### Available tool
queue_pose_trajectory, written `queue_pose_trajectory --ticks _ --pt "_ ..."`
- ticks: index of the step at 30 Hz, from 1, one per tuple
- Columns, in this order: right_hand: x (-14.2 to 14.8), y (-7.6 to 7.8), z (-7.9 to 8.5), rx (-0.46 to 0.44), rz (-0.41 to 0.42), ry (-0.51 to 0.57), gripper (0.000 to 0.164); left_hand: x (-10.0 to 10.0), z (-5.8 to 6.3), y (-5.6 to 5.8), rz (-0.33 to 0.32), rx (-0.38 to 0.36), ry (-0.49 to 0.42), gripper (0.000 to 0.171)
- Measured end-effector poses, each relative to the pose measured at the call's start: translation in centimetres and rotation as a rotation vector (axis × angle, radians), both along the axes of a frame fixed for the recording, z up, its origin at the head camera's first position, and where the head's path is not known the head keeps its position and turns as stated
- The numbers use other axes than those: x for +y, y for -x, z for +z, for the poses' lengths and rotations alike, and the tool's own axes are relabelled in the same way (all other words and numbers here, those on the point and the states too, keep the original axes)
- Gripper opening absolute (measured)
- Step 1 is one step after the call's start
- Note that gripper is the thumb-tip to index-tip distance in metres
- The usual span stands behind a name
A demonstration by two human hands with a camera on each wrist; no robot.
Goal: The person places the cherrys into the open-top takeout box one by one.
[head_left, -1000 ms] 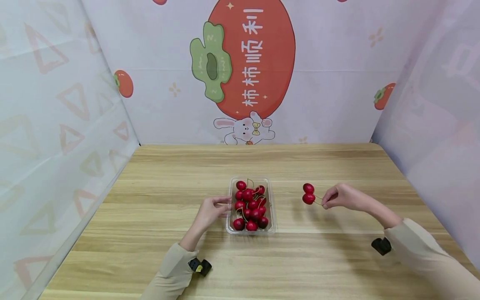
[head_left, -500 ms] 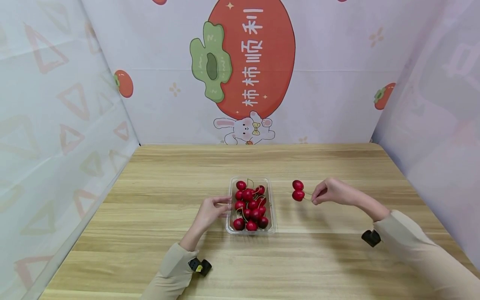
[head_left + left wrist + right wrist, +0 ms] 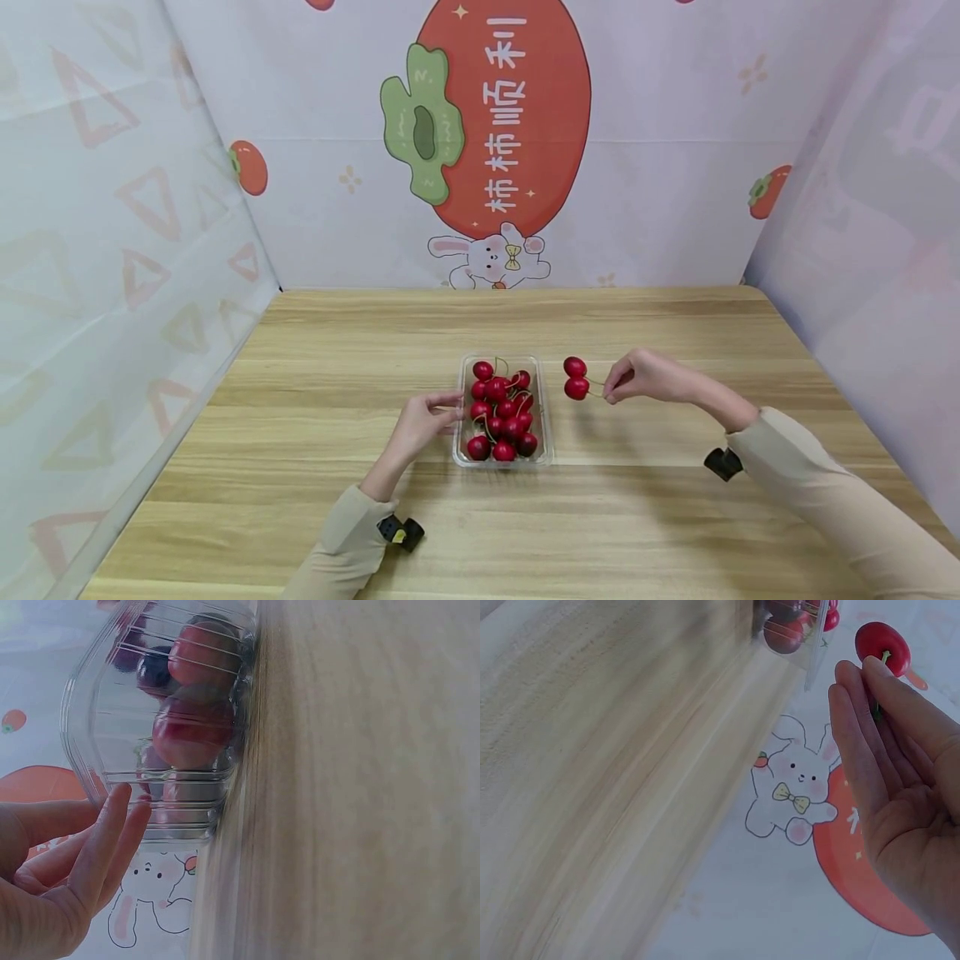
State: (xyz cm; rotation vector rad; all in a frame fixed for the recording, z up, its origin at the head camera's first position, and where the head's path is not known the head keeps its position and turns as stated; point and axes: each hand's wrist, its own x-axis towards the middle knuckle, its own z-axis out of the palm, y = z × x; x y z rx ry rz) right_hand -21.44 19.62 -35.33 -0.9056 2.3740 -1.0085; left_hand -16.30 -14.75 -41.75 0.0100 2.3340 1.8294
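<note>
A clear plastic box [image 3: 546, 442] of red cherries [image 3: 496, 389] stands on the table. My left hand [image 3: 420, 425] is at its left side, with fairly straight fingers touching the rim and outer wall; in the left wrist view, the fingertips [image 3: 120, 796] lie against the ribbed plastic. Right of the box, my right hand [image 3: 651, 377] pinches thin green stems between thumb and fingers. Two cherries [image 3: 576, 388] at the stem ends hang above the table, pointing toward the box. From the right wrist, one of these cherries [image 3: 883, 646] shows just past the fingertips, its stem running into the grip.
The wooden table [image 3: 315, 350] reaches back to a printed cloth [image 3: 660, 208] with a big persimmon and a rabbit. Cloth walls [image 3: 120, 208] flank the table on both sides. Each wrist carries a small black camera [image 3: 723, 463].
My right hand has moved left and slightly away from me, bringing the two cherries close to the box's right side. The left hand and the box have stayed in place.
</note>
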Motion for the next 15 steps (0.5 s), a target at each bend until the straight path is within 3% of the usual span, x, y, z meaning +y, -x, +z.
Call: queue_pose_trajectory --ticks 15 --pt "-3.1 0.5 0.7 0.025 0.106 0.037 0.004 0.0 0.2 -0.1 -0.003 0.004 0.012 0.031"
